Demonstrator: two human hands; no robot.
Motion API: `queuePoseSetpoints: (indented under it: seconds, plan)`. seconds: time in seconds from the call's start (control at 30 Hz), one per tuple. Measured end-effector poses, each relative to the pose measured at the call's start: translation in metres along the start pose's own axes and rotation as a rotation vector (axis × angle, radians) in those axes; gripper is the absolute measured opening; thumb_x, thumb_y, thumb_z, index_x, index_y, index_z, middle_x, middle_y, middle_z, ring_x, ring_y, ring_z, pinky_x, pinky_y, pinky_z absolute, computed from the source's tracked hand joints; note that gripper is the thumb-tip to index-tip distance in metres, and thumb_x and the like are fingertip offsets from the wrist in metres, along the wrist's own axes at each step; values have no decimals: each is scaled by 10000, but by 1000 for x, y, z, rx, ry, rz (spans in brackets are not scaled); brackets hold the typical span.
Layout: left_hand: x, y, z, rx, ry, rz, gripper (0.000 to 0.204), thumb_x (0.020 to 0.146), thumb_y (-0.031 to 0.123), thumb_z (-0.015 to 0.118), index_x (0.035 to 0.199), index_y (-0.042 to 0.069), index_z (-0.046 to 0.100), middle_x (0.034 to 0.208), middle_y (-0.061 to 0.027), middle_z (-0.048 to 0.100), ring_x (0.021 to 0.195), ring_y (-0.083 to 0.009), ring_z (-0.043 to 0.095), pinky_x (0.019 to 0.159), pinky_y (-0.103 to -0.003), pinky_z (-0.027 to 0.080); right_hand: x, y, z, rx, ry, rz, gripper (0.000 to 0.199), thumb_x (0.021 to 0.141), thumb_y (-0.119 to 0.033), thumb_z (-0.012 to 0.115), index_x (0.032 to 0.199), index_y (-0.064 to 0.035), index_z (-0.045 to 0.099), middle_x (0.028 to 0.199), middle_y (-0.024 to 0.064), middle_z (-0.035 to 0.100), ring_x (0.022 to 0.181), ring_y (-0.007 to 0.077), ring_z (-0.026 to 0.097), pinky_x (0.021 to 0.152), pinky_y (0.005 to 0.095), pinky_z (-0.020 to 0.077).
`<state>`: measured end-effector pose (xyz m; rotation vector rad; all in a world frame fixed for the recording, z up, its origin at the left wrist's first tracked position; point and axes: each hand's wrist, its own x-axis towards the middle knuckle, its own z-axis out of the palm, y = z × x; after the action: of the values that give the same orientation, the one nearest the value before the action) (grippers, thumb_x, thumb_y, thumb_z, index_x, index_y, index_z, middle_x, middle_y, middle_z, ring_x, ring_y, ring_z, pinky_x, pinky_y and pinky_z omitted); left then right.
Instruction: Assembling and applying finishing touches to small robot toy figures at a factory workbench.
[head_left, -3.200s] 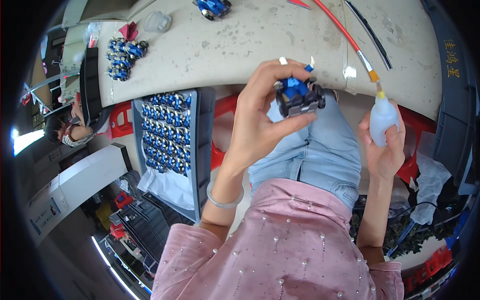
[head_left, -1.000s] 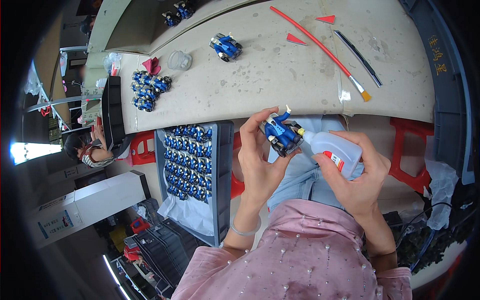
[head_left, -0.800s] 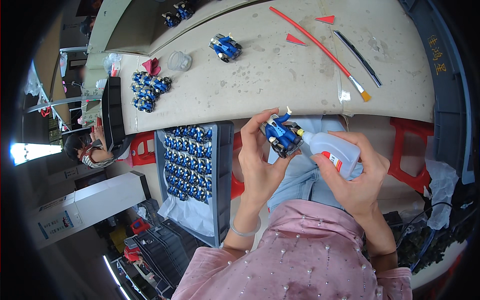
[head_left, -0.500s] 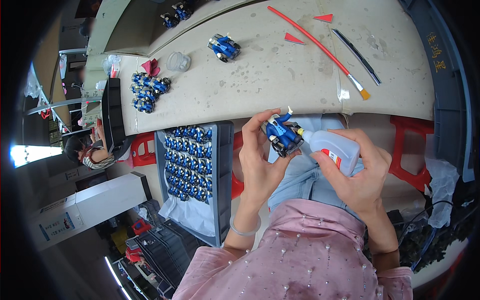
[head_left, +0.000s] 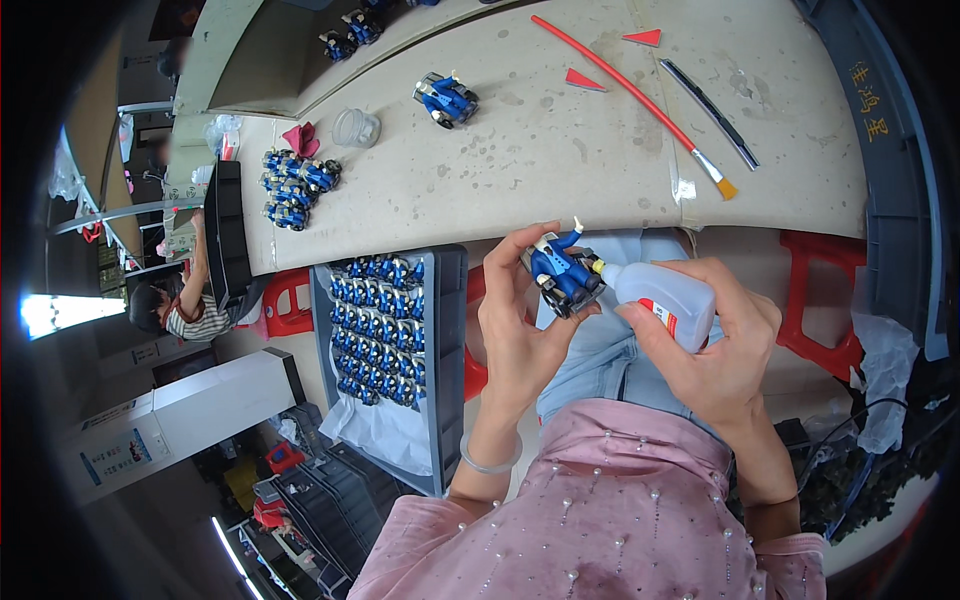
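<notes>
Between the fingers and thumb of my left hand [head_left: 522, 320] is a small toy figure [head_left: 560, 268] in a blue suit, seated in a dark wheelchair-like seat, one arm raised. My right hand [head_left: 725, 335] is closed round a translucent squeeze bottle [head_left: 675, 298] with a red and white label. The bottle lies nearly level, and its yellowish tip meets the right side of the figure's seat; whether anything flows out is too small to see. Both hands are over my lap, just off the table's near edge.
On the table [head_left: 470, 190] are one matching figure [head_left: 445, 100], a cluster of figures [head_left: 295, 188], a clear cup [head_left: 355, 128], a red cloth [head_left: 301, 139], a red-handled brush [head_left: 640, 95], a dark pen-like tool [head_left: 710, 115] and red triangles [head_left: 642, 38]. A grey crate [head_left: 447, 370] of figures stands left.
My hands, the figure and the bottle have barely shifted, with the tip still at the seat. At far left, another person has stretched an arm up towards a dark tray.
</notes>
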<state>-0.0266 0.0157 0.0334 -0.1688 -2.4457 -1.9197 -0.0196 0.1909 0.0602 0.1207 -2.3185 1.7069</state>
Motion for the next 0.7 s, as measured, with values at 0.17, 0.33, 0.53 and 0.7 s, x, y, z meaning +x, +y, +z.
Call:
queuePoseSetpoints:
  seconds: [0.17,0.33,0.53,0.7]
  plan:
    - [1,2,1,12,6,-16,806,604,-190,732,1282,37,360,1298,-152,464,1126,-206,543,933,-308,513,1,0,-1,6,0,7,273,666,-66,791,881,14,644,735,132,664,627,242,669,541,289,499]
    - [3,1,0,36,15,28,823,595,-204,720,1292,39,354,1297,-156,466,1111,-210,554,921,-301,516,2,-4,-8,-18,-30,11,283,664,-71,792,892,11,645,749,134,666,631,215,673,546,277,501]
    - [5,-5,-8,-68,78,51,858,575,-190,726,1306,41,340,1272,-169,485,1071,-230,579,889,-306,520,-4,12,-50,328,162,210,417,709,-59,711,1092,81,622,965,143,678,871,148,638,751,261,487]
    - [5,-4,-8,-68,21,93,870,574,-129,767,1310,49,339,1261,-163,491,1059,-237,586,882,-332,525,29,60,-68,180,259,256,449,820,-111,630,1215,86,547,1089,171,652,1043,166,585,944,286,418]
